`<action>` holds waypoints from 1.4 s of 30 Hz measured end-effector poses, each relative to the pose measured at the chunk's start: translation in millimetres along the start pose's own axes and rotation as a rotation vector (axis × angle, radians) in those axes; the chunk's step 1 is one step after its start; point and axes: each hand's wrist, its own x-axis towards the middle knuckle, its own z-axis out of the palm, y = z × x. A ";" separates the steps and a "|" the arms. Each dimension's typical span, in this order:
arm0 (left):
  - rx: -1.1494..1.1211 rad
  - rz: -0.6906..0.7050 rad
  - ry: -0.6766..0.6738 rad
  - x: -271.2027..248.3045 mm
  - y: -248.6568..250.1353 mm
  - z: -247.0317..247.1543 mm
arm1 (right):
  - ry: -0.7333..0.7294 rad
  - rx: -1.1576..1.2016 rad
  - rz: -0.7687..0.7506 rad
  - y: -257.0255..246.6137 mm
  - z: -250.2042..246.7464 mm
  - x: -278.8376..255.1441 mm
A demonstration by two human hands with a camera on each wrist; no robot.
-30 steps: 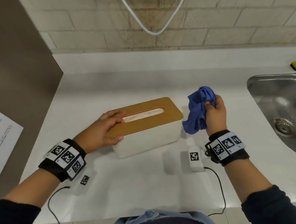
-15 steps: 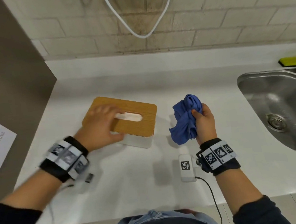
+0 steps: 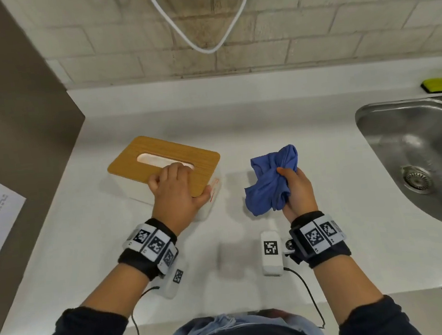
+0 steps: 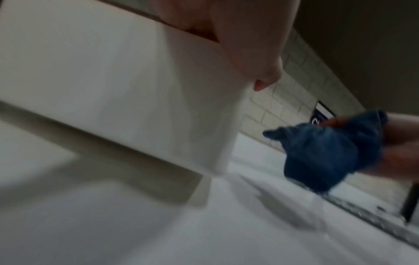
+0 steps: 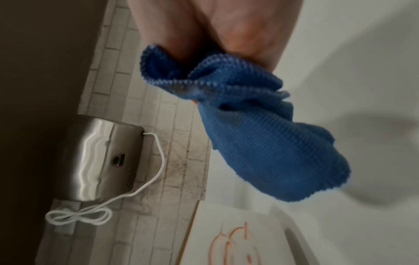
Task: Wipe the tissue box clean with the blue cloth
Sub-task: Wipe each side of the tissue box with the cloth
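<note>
The tissue box (image 3: 132, 164), white with a wooden lid and an oval slot, sits angled on the white counter (image 3: 332, 251). My left hand (image 3: 174, 190) grips its near right corner, fingers curled over the lid and thumb (image 4: 260, 53) against the white side (image 4: 113, 80). Orange scribbles mark the box's right end face (image 5: 235, 240), also visible in the head view (image 3: 213, 187). My right hand (image 3: 296, 189) holds the bunched blue cloth (image 3: 270, 181) above the counter, just right of the box and apart from it. In the right wrist view the cloth (image 5: 260, 143) hangs from my fingers.
A steel sink (image 3: 418, 163) lies to the right, with a yellow-green sponge (image 3: 441, 84) behind it. A brown panel (image 3: 6, 135) with a paper sheet stands at the left. A steel hand dryer (image 5: 102, 157) with a white cable (image 3: 200, 33) hangs on the brick wall.
My left hand turned the box on the counter, shifting its grip from the left end to the near right corner. The right hand with the cloth stayed beside the box.
</note>
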 end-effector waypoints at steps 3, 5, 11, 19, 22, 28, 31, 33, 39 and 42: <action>-0.240 0.001 -0.001 9.7 -17.6 -31.2 | -0.056 -0.005 -0.055 -13.4 15.0 -10.1; -0.455 0.004 0.007 17.2 -29.8 -52.4 | -0.116 -0.008 -0.125 -23.7 33.5 -21.6; -1.006 -0.091 -0.202 30.7 -50.1 -77.9 | -0.267 -0.303 -0.469 -24.4 103.1 -63.0; -1.090 -0.132 -0.328 48.5 -64.4 -85.7 | -0.325 -0.867 -0.782 -13.2 142.4 -68.8; -1.098 -0.170 -0.357 55.8 -70.2 -85.8 | -0.369 -1.022 -0.824 -14.5 157.8 -66.4; -1.178 -0.255 -0.364 61.3 -74.7 -89.4 | -0.569 -1.030 -0.958 -7.3 164.7 -68.1; -1.164 -0.228 -0.399 61.0 -74.9 -93.9 | -0.739 -1.015 -1.005 -4.0 158.0 -74.5; -1.149 -0.199 -0.425 59.8 -77.2 -93.9 | -0.790 -0.974 -0.941 -5.1 152.6 -75.7; -1.127 -0.175 -0.420 59.8 -81.2 -89.0 | -0.779 -0.887 -0.730 -16.0 123.7 -68.0; -1.161 -0.180 -0.406 58.8 -86.2 -87.1 | -0.623 -0.855 -0.666 -19.2 93.6 -60.6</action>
